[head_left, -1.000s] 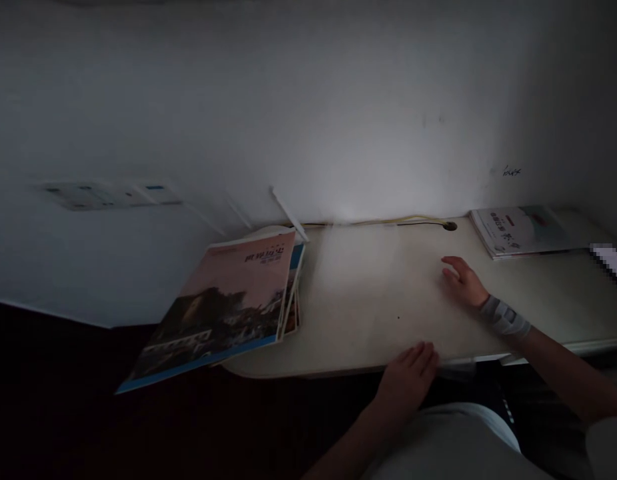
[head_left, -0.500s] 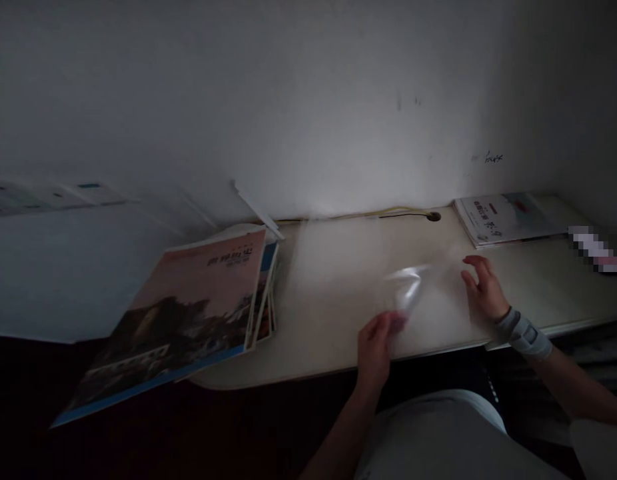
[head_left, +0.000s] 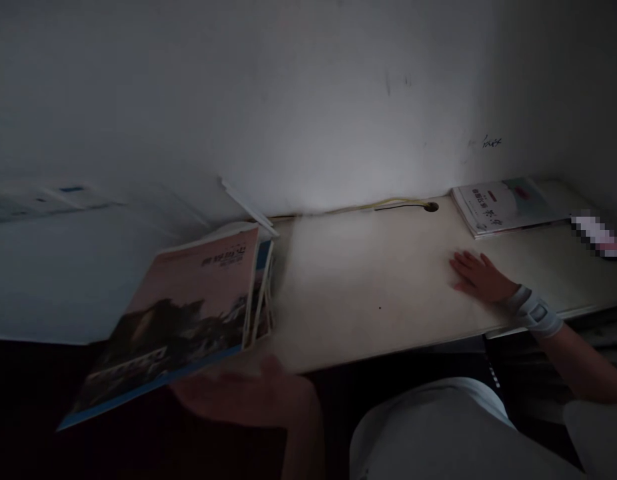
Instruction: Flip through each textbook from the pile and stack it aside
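My left hand (head_left: 238,393) is a dark, motion-blurred shape under the near edge of a large pink and blue book (head_left: 183,313). That book tops a stack overhanging the left end of a pale desk (head_left: 368,287). Its fingers are hidden, so its grip does not show. My right hand (head_left: 478,275) lies flat on the desk at the right, fingers stretched out and holding nothing, with a grey band on the wrist. A clear plastic sheet (head_left: 338,267) lies flat on the desk between the hands.
Another stack of white booklets (head_left: 508,207) rests at the desk's far right corner by the wall. A yellow cable (head_left: 388,203) runs along the wall into a desk hole. Papers (head_left: 63,197) hang on the wall at left. The room is dim.
My left hand let go of the plastic sheet and swung left to the overhanging book stack. The sheet settled flat. My right hand lowered flat onto the desk.
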The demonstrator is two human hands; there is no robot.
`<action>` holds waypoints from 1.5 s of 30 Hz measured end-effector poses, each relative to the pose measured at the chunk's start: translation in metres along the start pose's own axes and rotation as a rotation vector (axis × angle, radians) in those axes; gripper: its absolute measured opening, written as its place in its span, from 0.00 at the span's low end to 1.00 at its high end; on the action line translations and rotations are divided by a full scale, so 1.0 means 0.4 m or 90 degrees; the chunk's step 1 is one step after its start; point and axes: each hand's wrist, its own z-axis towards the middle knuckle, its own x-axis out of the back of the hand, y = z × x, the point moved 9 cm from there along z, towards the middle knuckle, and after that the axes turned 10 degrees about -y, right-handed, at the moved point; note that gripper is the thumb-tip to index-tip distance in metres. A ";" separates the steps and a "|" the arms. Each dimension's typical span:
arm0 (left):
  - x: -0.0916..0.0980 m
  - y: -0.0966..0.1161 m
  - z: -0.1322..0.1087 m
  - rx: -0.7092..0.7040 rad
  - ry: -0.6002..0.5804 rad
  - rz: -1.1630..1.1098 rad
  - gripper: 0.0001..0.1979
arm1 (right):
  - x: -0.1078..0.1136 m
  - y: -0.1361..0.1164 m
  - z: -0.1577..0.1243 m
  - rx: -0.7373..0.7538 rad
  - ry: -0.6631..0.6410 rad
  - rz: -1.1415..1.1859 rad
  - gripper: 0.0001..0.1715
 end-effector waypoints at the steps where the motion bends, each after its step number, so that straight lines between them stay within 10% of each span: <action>1: -0.012 0.038 -0.008 -0.060 -0.007 0.057 0.38 | 0.004 0.019 0.002 -0.001 -0.010 -0.005 0.30; 4: -0.190 0.126 -0.064 -0.288 -0.258 0.311 0.32 | 0.011 0.078 0.012 -0.025 -0.072 -0.059 0.28; 7: -0.404 0.081 -0.176 -0.398 -0.619 0.523 0.30 | 0.027 0.119 0.018 -0.059 -0.102 -0.127 0.26; 9: -0.472 0.033 -0.222 -0.383 -0.734 0.581 0.33 | 0.044 0.122 0.019 -0.078 -0.069 -0.150 0.25; 22: -0.472 -0.013 -0.249 -0.282 -0.790 0.600 0.36 | -0.036 -0.025 0.046 -0.010 -0.042 -0.020 0.37; 26: -0.393 0.025 -0.132 -0.321 -0.731 0.587 0.33 | -0.035 -0.018 0.036 -0.005 0.006 -0.012 0.37; 31: -0.094 -0.008 0.125 -0.206 -0.415 0.770 0.34 | 0.019 -0.072 0.005 0.035 0.098 -0.016 0.31; 34: 0.056 -0.084 0.178 -0.104 -0.373 0.868 0.34 | 0.034 -0.109 -0.014 0.057 0.112 -0.007 0.29; 39: 0.116 -0.115 0.175 -0.079 -0.419 0.832 0.23 | 0.006 -0.122 -0.032 0.073 0.114 0.035 0.29; 45: 0.187 0.054 0.208 0.003 0.018 0.744 0.21 | 0.008 -0.138 -0.019 0.087 0.101 0.169 0.29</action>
